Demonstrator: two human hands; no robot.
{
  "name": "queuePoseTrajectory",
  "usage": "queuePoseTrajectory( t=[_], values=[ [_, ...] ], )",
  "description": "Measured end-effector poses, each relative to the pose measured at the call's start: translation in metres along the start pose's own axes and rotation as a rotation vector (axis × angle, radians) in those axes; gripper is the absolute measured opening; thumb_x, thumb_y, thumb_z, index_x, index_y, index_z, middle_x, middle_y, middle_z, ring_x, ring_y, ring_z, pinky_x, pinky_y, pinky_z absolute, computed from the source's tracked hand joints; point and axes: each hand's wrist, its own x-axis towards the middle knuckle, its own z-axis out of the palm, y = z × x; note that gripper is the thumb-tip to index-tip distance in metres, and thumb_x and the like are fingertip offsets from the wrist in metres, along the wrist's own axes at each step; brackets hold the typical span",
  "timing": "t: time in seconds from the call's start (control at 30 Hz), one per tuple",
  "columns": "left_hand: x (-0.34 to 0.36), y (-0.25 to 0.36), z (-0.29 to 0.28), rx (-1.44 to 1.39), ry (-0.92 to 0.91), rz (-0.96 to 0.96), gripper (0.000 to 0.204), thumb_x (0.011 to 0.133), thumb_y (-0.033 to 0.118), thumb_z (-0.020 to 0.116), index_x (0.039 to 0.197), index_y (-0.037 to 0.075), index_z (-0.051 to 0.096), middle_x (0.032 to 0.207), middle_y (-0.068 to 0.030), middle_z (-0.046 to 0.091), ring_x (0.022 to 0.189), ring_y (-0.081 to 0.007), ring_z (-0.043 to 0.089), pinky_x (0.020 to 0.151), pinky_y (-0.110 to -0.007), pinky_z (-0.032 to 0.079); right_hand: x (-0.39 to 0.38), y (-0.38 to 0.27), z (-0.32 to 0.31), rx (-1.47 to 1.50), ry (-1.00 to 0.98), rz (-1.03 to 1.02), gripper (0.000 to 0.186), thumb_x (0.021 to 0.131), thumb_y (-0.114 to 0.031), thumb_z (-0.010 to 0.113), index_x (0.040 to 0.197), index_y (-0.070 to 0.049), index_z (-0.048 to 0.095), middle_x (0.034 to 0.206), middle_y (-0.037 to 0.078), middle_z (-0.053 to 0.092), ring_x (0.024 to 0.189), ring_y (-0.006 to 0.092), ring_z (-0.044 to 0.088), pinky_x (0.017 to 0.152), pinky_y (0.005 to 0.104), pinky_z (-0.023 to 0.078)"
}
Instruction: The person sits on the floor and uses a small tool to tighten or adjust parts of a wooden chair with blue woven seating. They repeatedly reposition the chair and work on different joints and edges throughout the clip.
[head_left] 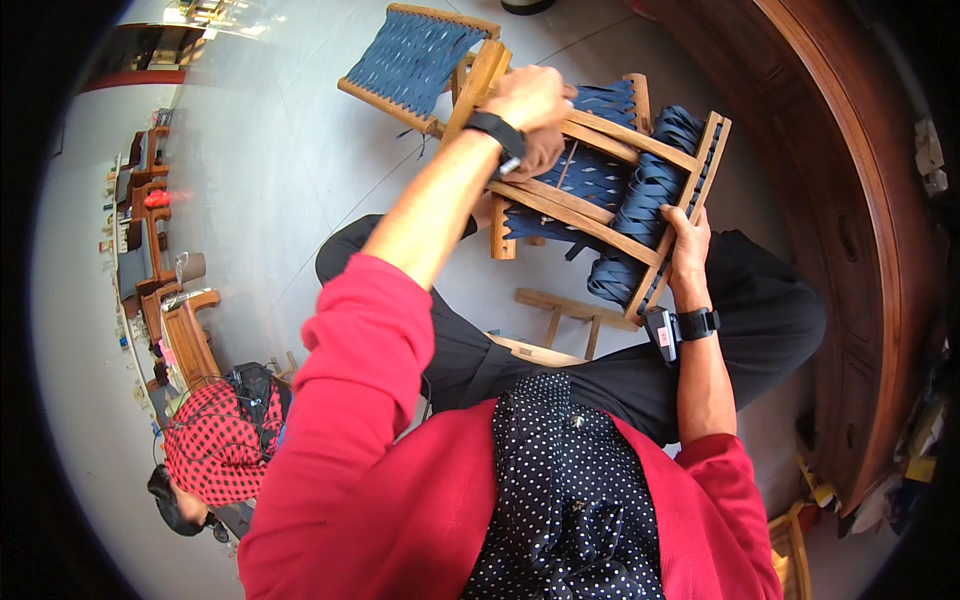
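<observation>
A wooden folding stool frame (pixel 575 205) with blue woven strapping (pixel 590 175) is tilted in front of my knees. Wide blue straps (pixel 655 160) are wound around its right end. My right hand (pixel 688 243) grips the end rail (pixel 690 215), thumb on the near side. Across the frame's left part reaches my left hand (pixel 530 112), its fingers closed. What they hold is hidden behind the hand. A thin rod (pixel 568 165) stands out against the weave just right of it. Beyond that hand, a blue woven panel (pixel 415 60) with wooden rails extends to the upper left.
Under me is a low wooden seat (pixel 540 352). A dark wooden cabinet (pixel 850 250) runs along the right side. At the lower left a person in a red-and-black checked top (pixel 215 435) bends near wooden furniture (pixel 190 335). Grey tiled floor (pixel 300 130) lies around the stool.
</observation>
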Motion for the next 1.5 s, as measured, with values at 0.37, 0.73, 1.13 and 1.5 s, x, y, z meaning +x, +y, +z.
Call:
queuePoseTrajectory(
  t=[0.37,0.73,1.13,1.5],
  values=[
    [0.007,-0.039,0.021,0.046,-0.096,-0.388,0.033,0.092,0.025,0.062,0.119,0.009,0.073,0.115,-0.0179,0.072,0.108,-0.0322,0.070,0.092,-0.044,0.055,-0.002,-0.010,0.008,-0.017,-0.034,-0.014,0.064,0.081,-0.015,0.076,0.136,0.004,0.050,0.111,0.010,0.064,0.097,0.0180,0.063,0.090,0.0316,0.052],
    [-0.008,-0.051,0.011,0.118,-0.038,-0.271,0.035,0.094,0.035,0.060,0.113,0.009,0.074,0.107,-0.0197,0.073,0.103,-0.0349,0.070,0.086,-0.048,0.055,-0.002,-0.005,0.011,0.059,-0.015,-0.066,0.061,0.082,-0.018,0.076,0.133,0.004,0.052,0.109,0.010,0.064,0.094,0.0169,0.062,0.087,0.0299,0.052],
    [-0.021,0.025,0.056,-0.020,0.293,-0.112,0.032,0.087,0.014,0.064,0.116,0.001,0.062,0.113,-0.0204,0.064,0.097,-0.0352,0.070,0.081,-0.047,0.059,-0.002,-0.011,0.013,0.034,-0.023,-0.037,0.065,0.080,-0.014,0.073,0.137,0.006,0.048,0.116,0.012,0.064,0.100,0.0191,0.062,0.092,0.0304,0.050],
    [-0.028,0.042,0.055,-0.277,0.354,0.039,0.028,0.085,0.009,0.067,0.112,0.006,0.062,0.111,-0.0139,0.059,0.097,-0.0321,0.066,0.083,-0.044,0.056,-0.001,-0.010,0.016,0.072,-0.017,-0.046,0.066,0.077,-0.012,0.074,0.135,0.006,0.048,0.116,0.013,0.064,0.101,0.0196,0.063,0.092,0.0310,0.051]
  ],
)
